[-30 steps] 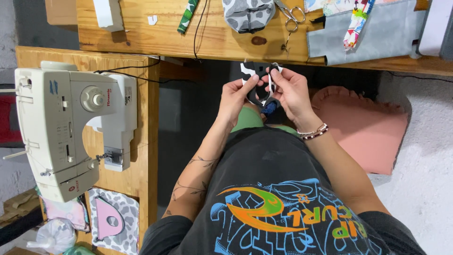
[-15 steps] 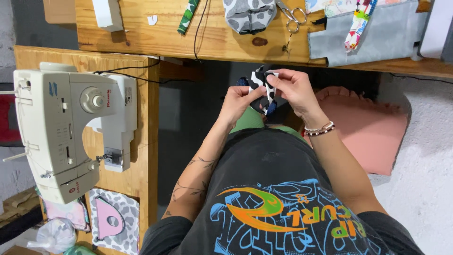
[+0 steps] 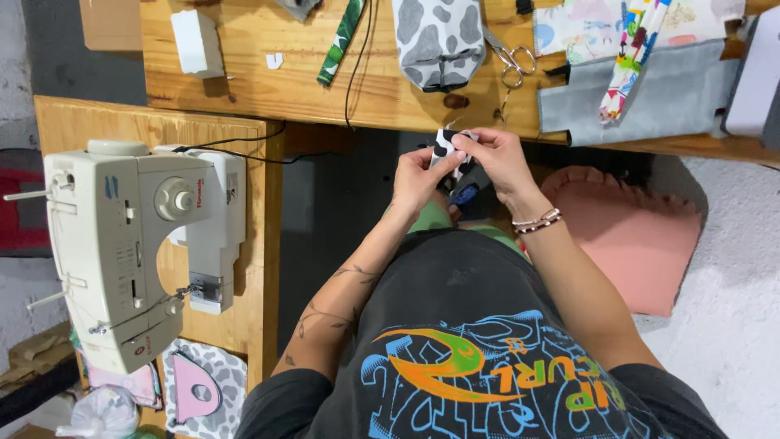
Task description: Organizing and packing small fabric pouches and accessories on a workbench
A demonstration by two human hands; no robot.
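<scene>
Both hands meet just below the front edge of the wooden table (image 3: 268,89). My left hand (image 3: 416,179) and my right hand (image 3: 497,158) pinch a small folded piece of black-and-white spotted fabric (image 3: 444,146) between their fingertips. The piece is bunched small and mostly hidden by the fingers. A beaded bracelet (image 3: 537,220) sits on my right wrist. Below the hands is my lap, in a dark printed shirt.
A white sewing machine (image 3: 130,244) stands on a side table at the left. On the wooden table lie a grey spotted pouch (image 3: 439,41), scissors (image 3: 509,58), grey cloth (image 3: 650,93), a colourful strip (image 3: 630,57) and a white block (image 3: 195,42). A pink cushion (image 3: 634,236) lies on the floor.
The spotted fabric was spread open between my hands; now it is folded small and both hands have shifted up toward the table edge.
</scene>
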